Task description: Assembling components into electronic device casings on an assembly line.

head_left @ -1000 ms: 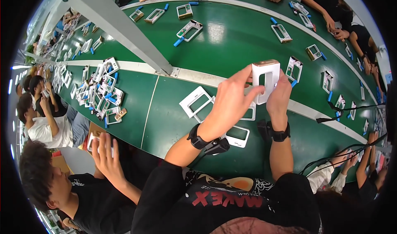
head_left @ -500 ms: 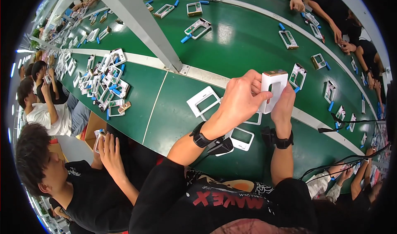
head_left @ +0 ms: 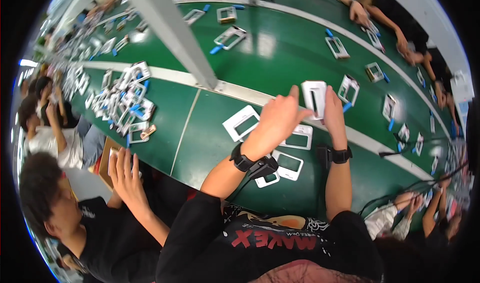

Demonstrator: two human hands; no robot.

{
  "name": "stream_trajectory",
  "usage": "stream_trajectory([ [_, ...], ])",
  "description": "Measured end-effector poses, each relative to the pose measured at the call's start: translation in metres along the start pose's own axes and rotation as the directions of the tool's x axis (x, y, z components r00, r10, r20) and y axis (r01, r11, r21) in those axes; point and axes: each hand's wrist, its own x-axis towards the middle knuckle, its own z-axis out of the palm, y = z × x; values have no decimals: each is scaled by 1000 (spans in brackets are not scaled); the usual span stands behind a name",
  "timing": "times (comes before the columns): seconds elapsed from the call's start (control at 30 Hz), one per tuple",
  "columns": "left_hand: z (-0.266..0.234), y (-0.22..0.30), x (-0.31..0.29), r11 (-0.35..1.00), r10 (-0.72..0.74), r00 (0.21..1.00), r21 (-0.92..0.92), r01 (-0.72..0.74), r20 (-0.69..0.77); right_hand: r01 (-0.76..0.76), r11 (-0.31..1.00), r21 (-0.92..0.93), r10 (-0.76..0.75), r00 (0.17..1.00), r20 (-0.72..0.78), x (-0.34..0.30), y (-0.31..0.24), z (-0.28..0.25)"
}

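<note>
My right hand (head_left: 334, 112) grips a white plastic housing (head_left: 309, 95) along its right edge. The housing stands upright over the table's metal rail, with a tall slot in it and a gold-brown strip on top. Just left of it is my left hand (head_left: 281, 117), its index finger stretched out and its thumb close to the housing's lower edge; whether the thumb touches is hard to tell. On the green table (head_left: 200, 148) below lie several loose white frames, among them one frame (head_left: 234, 129) left of my wrist and another frame (head_left: 289, 165) between my forearms.
A heap of white housings with blue parts (head_left: 122, 100) sits at the left. More housings (head_left: 230, 37) are spread on the green surface beyond the rail (head_left: 240, 92). A grey metal post (head_left: 175, 38) rises from the rail. A co-worker's hand (head_left: 127, 175) is at lower left.
My left hand has drawn back from the housing, its index finger straightening. The housing has shifted slightly left in the picture, still in my right hand. The whole view has moved a little.
</note>
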Motion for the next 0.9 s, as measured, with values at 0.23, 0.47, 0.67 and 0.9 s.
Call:
stream_trajectory([
  [0.23, -17, 27, -200, 980, -48, 996, -191, 60, 71, -391, 917, -74, 398, 908, 128, -93, 99, -7],
  [0.47, -66, -22, -400, 882, -193, 910, -471, -2, -366, -241, 948, 208, 218, 967, 131, -144, -14, 51],
  [0.67, 1, -94, -566, 676, -649, 675, -674, 299, -351, -107, 994, -6, 106, 972, 210, -233, -28, 81],
  [0.9, 133, -233, -687, 552, -820, 517, -583, 597, -247, 104, 990, -95, -59, 919, 389, -327, -45, 145],
])
